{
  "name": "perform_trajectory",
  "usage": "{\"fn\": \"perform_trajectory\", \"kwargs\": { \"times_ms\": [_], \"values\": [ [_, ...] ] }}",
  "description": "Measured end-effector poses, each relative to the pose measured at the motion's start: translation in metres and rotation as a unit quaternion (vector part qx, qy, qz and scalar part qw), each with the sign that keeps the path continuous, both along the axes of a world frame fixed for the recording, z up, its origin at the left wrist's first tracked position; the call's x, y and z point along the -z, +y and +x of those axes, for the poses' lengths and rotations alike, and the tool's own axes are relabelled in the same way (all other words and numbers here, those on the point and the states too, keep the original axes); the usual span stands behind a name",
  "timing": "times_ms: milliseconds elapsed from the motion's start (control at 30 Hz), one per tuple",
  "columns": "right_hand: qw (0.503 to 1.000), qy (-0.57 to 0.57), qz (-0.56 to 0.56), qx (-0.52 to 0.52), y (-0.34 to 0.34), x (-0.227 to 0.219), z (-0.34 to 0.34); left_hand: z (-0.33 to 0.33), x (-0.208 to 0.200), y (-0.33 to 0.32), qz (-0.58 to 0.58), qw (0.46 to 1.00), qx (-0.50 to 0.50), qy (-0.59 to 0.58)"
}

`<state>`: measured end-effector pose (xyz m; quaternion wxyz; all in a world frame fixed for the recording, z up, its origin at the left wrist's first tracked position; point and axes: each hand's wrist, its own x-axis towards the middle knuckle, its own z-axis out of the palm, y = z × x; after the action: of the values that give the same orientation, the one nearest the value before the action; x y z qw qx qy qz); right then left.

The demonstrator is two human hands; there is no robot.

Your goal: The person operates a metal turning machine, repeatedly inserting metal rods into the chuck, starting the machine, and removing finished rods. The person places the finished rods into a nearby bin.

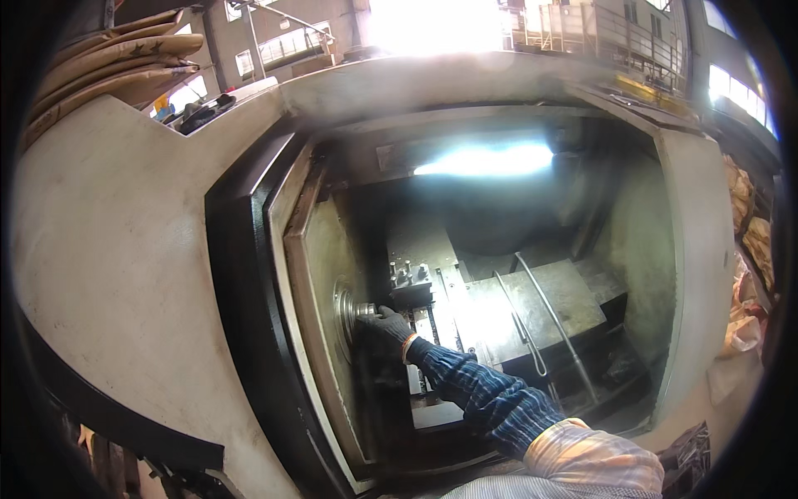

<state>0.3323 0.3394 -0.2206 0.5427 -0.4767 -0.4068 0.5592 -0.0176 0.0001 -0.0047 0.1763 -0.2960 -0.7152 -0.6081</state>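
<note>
My right hand (386, 327), in a dark grey knit glove, reaches into a lathe's enclosure. Its fingers close on a small metal piece (366, 309) that sticks out from the round chuck (347, 314) on the left inner wall. The glove hides part of the piece, so its full shape cannot be seen. Just beyond the hand stands a tool block (412, 287) with upright bolts, mounted on the slide. A blue checked sleeve (482, 391) covers my right forearm. My left hand is out of the picture.
Two thin metal rods (555, 328) lean across a flat plate (549, 303) right of the slide. A bright lamp (486, 160) lights the enclosure from the back. The dark door edge (249, 291) borders the opening at left. Stacked brown sacks (125, 71) lie at the upper left.
</note>
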Motion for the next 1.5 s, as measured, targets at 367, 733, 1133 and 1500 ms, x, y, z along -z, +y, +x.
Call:
{"fn": "perform_trajectory", "kwargs": {
  "times_ms": [367, 733, 1133, 1500],
  "values": [
    [0.984, -0.177, -0.001, 0.023, -0.016, -0.035, -0.003, 0.025, 0.011, 0.012, 0.111, 0.957, 0.173, 0.207],
    [0.973, -0.151, 0.162, -0.07, -0.14, -0.118, 0.033, 0.114, -0.002, 0.044, 0.091, 0.9, 0.34, 0.257],
    [0.982, -0.141, 0.077, 0.103, -0.489, -0.051, 0.144, 0.213, -0.007, 0.024, 0.103, 0.772, 0.516, 0.356],
    [0.408, -0.29, -0.345, 0.794, -0.887, 0.029, 0.171, 0.283, -0.018, -0.056, 0.127, 0.66, 0.614, 0.414]
  ]
}}
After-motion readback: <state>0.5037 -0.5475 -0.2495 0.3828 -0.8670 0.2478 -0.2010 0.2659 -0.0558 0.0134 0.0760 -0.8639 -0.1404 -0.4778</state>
